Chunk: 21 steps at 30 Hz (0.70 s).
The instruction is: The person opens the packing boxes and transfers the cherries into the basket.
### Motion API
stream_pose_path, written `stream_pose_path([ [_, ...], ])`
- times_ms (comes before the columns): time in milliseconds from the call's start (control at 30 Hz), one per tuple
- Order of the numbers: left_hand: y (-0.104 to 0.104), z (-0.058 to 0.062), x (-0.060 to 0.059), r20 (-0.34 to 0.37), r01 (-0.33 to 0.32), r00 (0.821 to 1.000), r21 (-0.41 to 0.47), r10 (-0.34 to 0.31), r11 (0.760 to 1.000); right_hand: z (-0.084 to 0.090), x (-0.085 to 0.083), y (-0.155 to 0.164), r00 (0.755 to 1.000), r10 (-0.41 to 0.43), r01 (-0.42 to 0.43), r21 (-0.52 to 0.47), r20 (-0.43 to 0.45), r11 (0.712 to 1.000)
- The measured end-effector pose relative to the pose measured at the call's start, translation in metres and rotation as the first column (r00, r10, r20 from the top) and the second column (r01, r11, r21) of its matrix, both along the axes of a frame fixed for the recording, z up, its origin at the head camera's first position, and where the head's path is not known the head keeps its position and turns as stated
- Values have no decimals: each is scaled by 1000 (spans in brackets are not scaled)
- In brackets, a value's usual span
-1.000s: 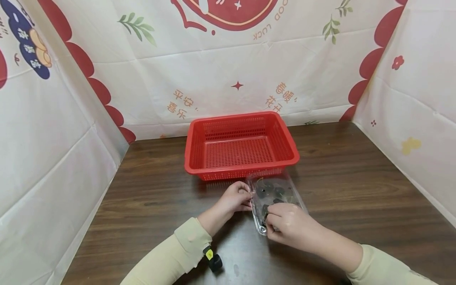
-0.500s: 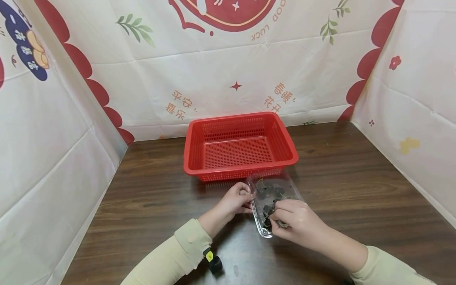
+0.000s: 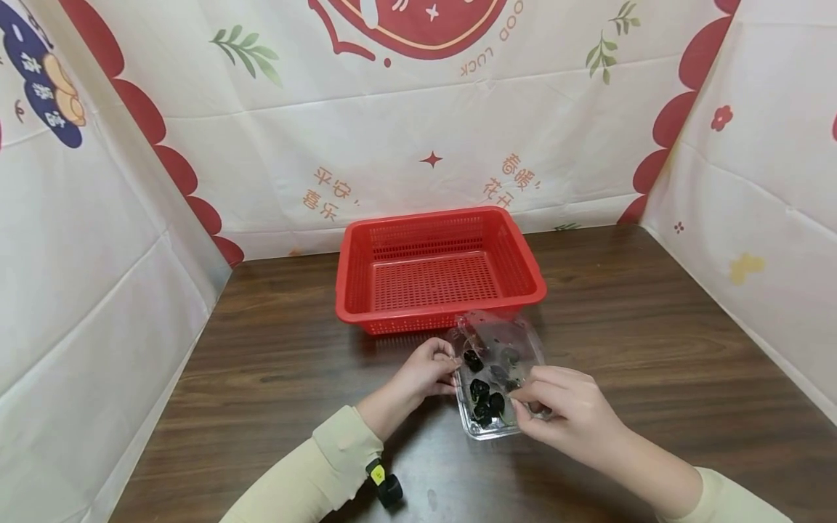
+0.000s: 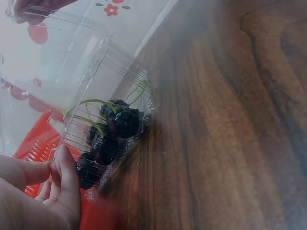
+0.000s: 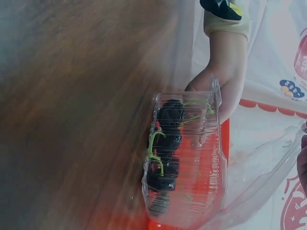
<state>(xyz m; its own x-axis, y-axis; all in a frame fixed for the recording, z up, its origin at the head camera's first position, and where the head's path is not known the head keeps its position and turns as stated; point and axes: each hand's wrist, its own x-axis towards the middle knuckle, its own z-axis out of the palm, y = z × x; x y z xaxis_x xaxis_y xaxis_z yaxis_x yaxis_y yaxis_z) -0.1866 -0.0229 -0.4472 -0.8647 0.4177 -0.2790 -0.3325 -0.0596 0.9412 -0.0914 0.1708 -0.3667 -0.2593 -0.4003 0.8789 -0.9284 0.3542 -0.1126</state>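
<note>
A clear plastic clamshell box (image 3: 492, 425) of dark cherries (image 3: 485, 398) with green stems sits on the wooden table just in front of the red basket. My left hand (image 3: 450, 367) grips the box's left edge and holds it down. My right hand (image 3: 525, 399) pinches the free edge of the clear lid (image 3: 506, 345), which is raised and partly swung up. In the left wrist view the cherries (image 4: 115, 127) lie in the box's bottom under the lifted lid (image 4: 57, 62), with my left fingers (image 4: 64, 179) against the wall. In the right wrist view the box (image 5: 189, 163) stands before my left hand (image 5: 218, 88).
An empty red perforated basket (image 3: 439, 269) stands right behind the box. Printed cloth walls (image 3: 392, 145) close in the table (image 3: 654, 327) at the left, back and right. A small black device (image 3: 387, 488) is strapped to my left wrist.
My right hand has moved right and lifted the lid edge, so the box has opened and the cherries show. My left hand has stayed on the left edge.
</note>
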Motion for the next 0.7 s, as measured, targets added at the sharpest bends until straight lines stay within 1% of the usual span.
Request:
stream_pose_path([
  [200, 0, 1, 1, 17, -13, 1000, 9, 13, 1000, -2, 6, 8, 1000, -20, 19, -29, -10, 999],
  [267, 0, 1, 2, 16, -12, 1000, 9, 12, 1000, -1, 9, 10, 1000, -23, 23, -47, 1, 999],
  [433, 1, 1, 3, 14, -16, 1000, 11, 16, 1000, 4, 17, 15, 998, -61, 64, -95, 28, 993],
  [567, 3, 0, 3, 26, -19, 999, 13, 18, 1000, 1, 21, 22, 994, -105, 106, -141, 20, 984],
  [700, 4, 1, 4, 32, -13, 999, 9, 13, 1000, 0, 25, 28, 990, -140, 139, -204, 7, 969],
])
